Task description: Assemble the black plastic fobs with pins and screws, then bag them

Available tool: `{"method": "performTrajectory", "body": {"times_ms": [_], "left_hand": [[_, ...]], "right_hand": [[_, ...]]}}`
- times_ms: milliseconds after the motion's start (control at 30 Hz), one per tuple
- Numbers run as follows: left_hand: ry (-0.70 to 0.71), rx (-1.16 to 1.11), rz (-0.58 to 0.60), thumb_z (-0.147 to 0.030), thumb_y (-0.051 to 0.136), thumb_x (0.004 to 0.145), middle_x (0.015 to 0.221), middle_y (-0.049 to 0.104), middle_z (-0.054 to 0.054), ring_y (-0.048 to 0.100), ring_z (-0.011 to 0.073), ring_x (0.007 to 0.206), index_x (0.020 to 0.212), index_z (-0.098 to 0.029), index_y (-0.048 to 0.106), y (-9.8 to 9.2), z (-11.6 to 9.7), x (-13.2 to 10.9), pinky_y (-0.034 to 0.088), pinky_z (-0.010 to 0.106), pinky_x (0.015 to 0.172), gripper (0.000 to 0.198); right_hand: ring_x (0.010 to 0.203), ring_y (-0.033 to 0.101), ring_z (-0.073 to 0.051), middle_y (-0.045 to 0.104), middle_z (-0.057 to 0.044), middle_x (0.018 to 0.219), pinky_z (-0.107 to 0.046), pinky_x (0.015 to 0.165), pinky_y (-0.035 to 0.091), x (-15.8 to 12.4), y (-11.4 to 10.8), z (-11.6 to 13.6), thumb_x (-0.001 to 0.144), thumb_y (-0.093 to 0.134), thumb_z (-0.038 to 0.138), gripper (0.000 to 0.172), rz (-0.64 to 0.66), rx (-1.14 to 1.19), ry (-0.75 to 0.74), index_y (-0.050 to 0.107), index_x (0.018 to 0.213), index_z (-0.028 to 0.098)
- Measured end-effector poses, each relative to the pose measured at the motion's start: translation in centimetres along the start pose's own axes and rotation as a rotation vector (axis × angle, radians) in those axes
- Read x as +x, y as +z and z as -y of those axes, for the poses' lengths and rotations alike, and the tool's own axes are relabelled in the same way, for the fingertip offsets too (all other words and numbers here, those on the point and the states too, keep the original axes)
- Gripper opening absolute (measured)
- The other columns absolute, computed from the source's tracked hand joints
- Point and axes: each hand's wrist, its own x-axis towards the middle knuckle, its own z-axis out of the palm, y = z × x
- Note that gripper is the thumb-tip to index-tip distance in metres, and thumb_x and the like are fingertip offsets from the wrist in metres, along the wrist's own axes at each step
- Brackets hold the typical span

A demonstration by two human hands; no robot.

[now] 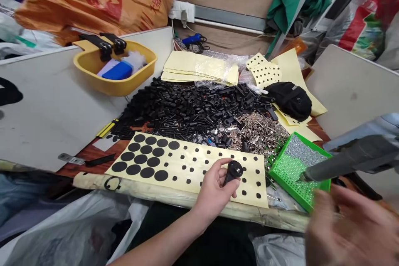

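My left hand (215, 189) is closed around a black plastic part (235, 169) with a round cupped head, its short stem inside the fingers. It is held over a pale yellow sheet (187, 153) bearing large black discs and small black dots. At lower right, my right hand (346, 228) is smeared by motion, so its grip is unclear. Just above it is a dark power screwdriver (352, 156), also blurred, its tip over a green tray (276, 170) of small silver screws (302, 151). Whether the hand touches the screwdriver cannot be made out.
Behind the sheet lies a heap of black plastic parts (187, 108), beside a pile of small metal pieces (262, 131). A yellow basket (115, 87) hangs on the left panel. A black cloth pouch (289, 99) and yellow sheets (199, 66) lie farther back. A utility knife (99, 160) rests at left.
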Motion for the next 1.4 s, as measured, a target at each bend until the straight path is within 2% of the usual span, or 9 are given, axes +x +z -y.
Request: {"method": "performTrajectory", "body": {"times_ms": [67, 233, 333, 433, 600, 767, 1100, 1267, 1400], "left_hand": [[0.011, 0.019, -0.012, -0.015, 0.065, 0.067, 0.078, 0.063, 0.001, 0.056, 0.0111, 0.062, 0.112, -0.014, 0.049, -0.3, 0.1, -0.1, 0.047, 0.022, 0.054, 0.048], [0.092, 0.09, 0.008, -0.006, 0.057, 0.068, 0.086, 0.068, 0.005, 0.065, 0.015, 0.08, 0.112, -0.014, 0.049, -1.4, 0.4, -0.7, 0.05, 0.026, 0.076, 0.046], [0.16, 0.194, 0.01, -0.006, 0.052, 0.071, 0.093, 0.069, 0.006, 0.066, 0.0162, 0.086, 0.115, -0.015, 0.05, -2.2, 0.2, -1.1, 0.049, 0.028, 0.083, 0.045], [0.195, 0.325, 0.023, -0.007, 0.05, 0.074, 0.092, 0.069, 0.005, 0.065, 0.0162, 0.089, 0.122, -0.015, 0.048, -3.1, -0.1, -1.5, 0.049, 0.027, 0.083, 0.049], [0.23, 0.731, -0.087, -0.014, 0.05, 0.077, 0.062, 0.059, -0.003, 0.056, 0.015, 0.058, 0.129, -0.014, 0.046, -3.9, 0.0, -1.9, 0.042, 0.026, 0.058, 0.052], [0.277, 0.889, -0.044, -0.019, 0.046, 0.08, 0.071, 0.063, 0.003, 0.056, 0.0181, 0.058, 0.141, -0.011, 0.035, -4.0, 0.3, -2.3, 0.039, 0.029, 0.057, 0.063], [0.183, 0.846, -0.072, -0.023, 0.049, 0.079, 0.085, 0.067, 0.012, 0.061, 0.0248, 0.071, 0.145, -0.01, 0.033, -3.9, 1.0, -2.1, 0.044, 0.034, 0.065, 0.069], [0.128, 0.788, -0.008, -0.021, 0.049, 0.079, 0.09, 0.066, 0.014, 0.062, 0.0259, 0.075, 0.146, -0.007, 0.028, -3.9, 0.8, -2.1, 0.047, 0.035, 0.067, 0.072], [0.069, 0.64, 0.06, -0.019, 0.051, 0.078, 0.111, 0.065, 0.018, 0.063, 0.0289, 0.096, 0.147, -0.007, 0.024, -4.2, 0.7, -2.1, 0.049, 0.039, 0.082, 0.075]], "right_hand": [[0.066, 0.06, -0.019, 0.063, -0.006, 0.077, -0.034, 0.062, 0.052, -0.5, 1.8, 0.7, 0.077, 0.064, 0.054, 0.041, 0.07, -0.021, -0.036, 0.065, 0.094, 0.017], [0.064, 0.058, -0.016, 0.061, -0.005, 0.081, -0.031, 0.061, 0.052, -0.7, 7.3, 2.2, 0.081, 0.066, 0.035, 0.024, 0.264, -0.077, -0.12, 0.063, 0.1, 0.019], [0.063, 0.056, -0.014, 0.059, -0.005, 0.085, -0.03, 0.061, 0.052, -0.9, 8.9, 2.6, 0.083, 0.064, 0.022, 0.025, 0.363, -0.086, -0.204, 0.06, 0.108, 0.019], [0.065, 0.057, -0.013, 0.058, -0.006, 0.087, -0.03, 0.064, 0.054, -1.0, 9.2, 2.6, 0.083, 0.063, 0.014, 0.029, 0.391, -0.076, -0.321, 0.057, 0.111, 0.018], [0.082, 0.062, -0.019, 0.061, -0.01, 0.095, -0.032, 0.07, 0.056, -1.1, 9.2, 2.2, 0.083, 0.061, 0.012, 0.036, 0.399, -0.114, -0.43, 0.054, 0.118, 0.018], [0.083, 0.062, -0.022, 0.061, -0.011, 0.095, -0.034, 0.068, 0.056, -0.5, 9.3, 1.9, 0.085, 0.058, 0.014, 0.036, 0.505, -0.094, -0.459, 0.052, 0.121, 0.017], [0.082, 0.06, -0.02, 0.059, -0.011, 0.094, -0.032, 0.068, 0.055, 0.4, 9.2, 1.6, 0.087, 0.055, 0.014, 0.033, 0.66, -0.046, -0.457, 0.05, 0.119, 0.016], [0.084, 0.06, -0.021, 0.059, -0.012, 0.096, -0.033, 0.067, 0.055, 0.6, 8.9, 1.4, 0.089, 0.052, 0.017, 0.031, 0.736, -0.082, -0.458, 0.048, 0.12, 0.017], [0.082, 0.061, -0.021, 0.059, -0.012, 0.097, -0.033, 0.066, 0.055, 0.7, 8.7, 1.2, 0.09, 0.051, 0.021, 0.029, 0.795, -0.126, -0.447, 0.048, 0.118, 0.017]]}}
